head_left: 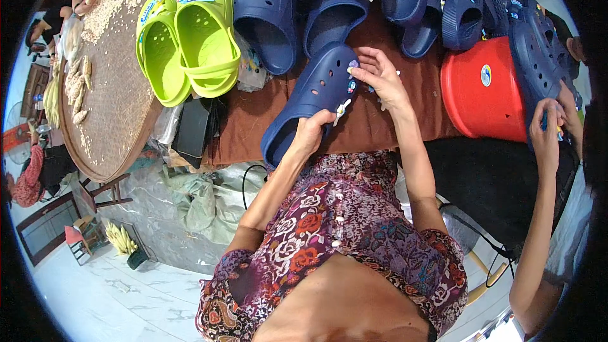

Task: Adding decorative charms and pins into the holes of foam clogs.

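Note:
A navy clog (308, 92) with round holes is tilted over the brown cloth, toe pointing away from me. My left hand (313, 132) grips it by the near right side, thumb on top beside a white charm (342, 109). At the toe's right edge, my right hand (384, 81) is closed with its thumb against a small purple flower charm (353, 64). A small charm (351, 87) sits between those two. What the right fingers press behind the edge is hidden. Another navy clog with charms (339, 12) lies just beyond.
Lime-green clogs (206, 38) stand at left, near a woven tray (114, 107) of pale kernels. Several navy clogs (415, 0) line the back. A red bucket (475, 98) is at right, where a co-worker's hands (550, 126) hold another navy clog (533, 57).

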`<state>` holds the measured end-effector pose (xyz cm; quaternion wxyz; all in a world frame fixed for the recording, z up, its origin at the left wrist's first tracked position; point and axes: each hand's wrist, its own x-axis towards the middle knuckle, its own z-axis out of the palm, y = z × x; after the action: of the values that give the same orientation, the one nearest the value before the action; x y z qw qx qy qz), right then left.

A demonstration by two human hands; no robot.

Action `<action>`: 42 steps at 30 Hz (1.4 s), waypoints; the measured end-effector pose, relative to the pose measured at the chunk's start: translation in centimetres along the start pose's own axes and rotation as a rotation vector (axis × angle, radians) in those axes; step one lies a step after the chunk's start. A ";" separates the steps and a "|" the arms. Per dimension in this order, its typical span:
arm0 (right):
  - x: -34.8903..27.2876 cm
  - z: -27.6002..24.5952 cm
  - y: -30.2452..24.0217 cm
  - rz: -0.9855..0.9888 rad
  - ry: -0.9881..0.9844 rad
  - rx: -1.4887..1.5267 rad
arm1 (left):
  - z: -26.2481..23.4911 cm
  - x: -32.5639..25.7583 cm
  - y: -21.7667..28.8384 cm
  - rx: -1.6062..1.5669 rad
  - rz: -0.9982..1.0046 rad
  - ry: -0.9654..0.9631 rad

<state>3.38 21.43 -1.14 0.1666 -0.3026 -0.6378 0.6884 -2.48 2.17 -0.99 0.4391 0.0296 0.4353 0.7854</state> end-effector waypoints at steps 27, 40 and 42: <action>-0.8 2.3 1.3 -0.026 -0.117 0.179 | -1.6 0.7 1.8 -0.206 -0.096 -0.054; -2.6 -6.8 3.8 -0.113 0.321 -0.162 | -2.2 1.1 1.9 -0.256 -0.138 0.073; -2.8 -9.0 5.3 -0.055 0.399 -0.172 | -2.1 1.1 2.0 -0.307 -0.136 0.054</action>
<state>12.03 26.04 -5.80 0.2820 -0.4284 -0.6565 0.5531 -5.40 1.12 -1.27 0.4788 -0.0884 0.3230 0.8115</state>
